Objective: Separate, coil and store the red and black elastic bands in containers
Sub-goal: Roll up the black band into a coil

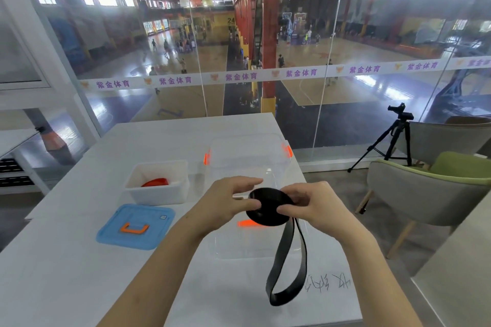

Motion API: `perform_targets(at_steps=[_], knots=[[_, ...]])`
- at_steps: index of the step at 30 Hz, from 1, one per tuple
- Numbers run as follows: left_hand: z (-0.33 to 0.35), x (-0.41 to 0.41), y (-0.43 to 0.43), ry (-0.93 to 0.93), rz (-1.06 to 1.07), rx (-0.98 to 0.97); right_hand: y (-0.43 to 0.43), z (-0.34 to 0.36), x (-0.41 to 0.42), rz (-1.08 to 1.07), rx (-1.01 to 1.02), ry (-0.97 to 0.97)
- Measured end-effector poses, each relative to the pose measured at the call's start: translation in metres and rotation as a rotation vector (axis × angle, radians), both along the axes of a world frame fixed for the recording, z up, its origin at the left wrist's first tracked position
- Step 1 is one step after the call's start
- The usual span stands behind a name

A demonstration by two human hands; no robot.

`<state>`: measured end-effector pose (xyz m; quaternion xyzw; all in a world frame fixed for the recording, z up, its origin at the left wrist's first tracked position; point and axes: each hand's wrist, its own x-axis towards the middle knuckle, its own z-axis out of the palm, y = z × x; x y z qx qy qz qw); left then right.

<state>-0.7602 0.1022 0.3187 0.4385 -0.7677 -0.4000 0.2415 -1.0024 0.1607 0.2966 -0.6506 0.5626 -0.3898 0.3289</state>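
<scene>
A black elastic band (268, 210) is partly wound into a flat coil held in the air above a clear plastic container (247, 156) with orange clips. My left hand (228, 200) pinches the coil's left side with thumb and fingers. My right hand (308, 204) grips its right side. The band's loose end (287, 268) hangs down in a long loop toward the table. A coiled red band (155, 182) lies inside a small white tub (159, 180) to the left.
A blue lid (135, 225) with an orange handle lies on the white table (66, 260) in front of the white tub. Handwriting marks the table near its right edge. A green-grey chair (430, 194) and a tripod (393, 138) stand to the right, a glass wall behind.
</scene>
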Motion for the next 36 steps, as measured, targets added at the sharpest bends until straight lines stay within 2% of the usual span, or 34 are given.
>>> perform_targets(at_steps=[3,5,9,13,15,23,26,29,33,36], knots=[[0.001,-0.006,0.004,-0.094,-0.065,-0.083,-0.003,-0.003,0.006,0.027,-0.025,0.076],[0.001,-0.009,0.006,-0.097,-0.081,-0.157,-0.004,-0.002,0.007,0.037,-0.027,0.041],[-0.003,-0.008,0.006,0.108,-0.021,-0.073,0.001,-0.001,0.002,0.005,0.000,-0.132],[-0.006,-0.004,0.009,0.315,0.036,0.074,0.005,-0.006,-0.002,-0.046,-0.001,-0.182],[-0.006,-0.001,0.010,0.346,0.015,0.134,0.007,-0.006,-0.002,-0.056,-0.008,-0.183],[-0.003,-0.001,0.007,-0.057,-0.058,-0.008,0.010,0.001,0.001,0.009,0.016,0.008],[-0.002,-0.005,0.009,-0.110,-0.056,-0.096,0.009,0.001,0.005,0.025,0.003,-0.006],[-0.004,-0.004,0.009,-0.004,-0.012,-0.112,0.009,0.000,0.003,0.004,0.010,-0.101],[-0.005,-0.001,0.012,0.263,0.057,0.081,0.012,-0.006,-0.001,-0.048,0.021,-0.199],[-0.007,0.002,0.011,0.244,0.013,0.144,0.014,-0.007,-0.002,-0.058,0.008,-0.194]])
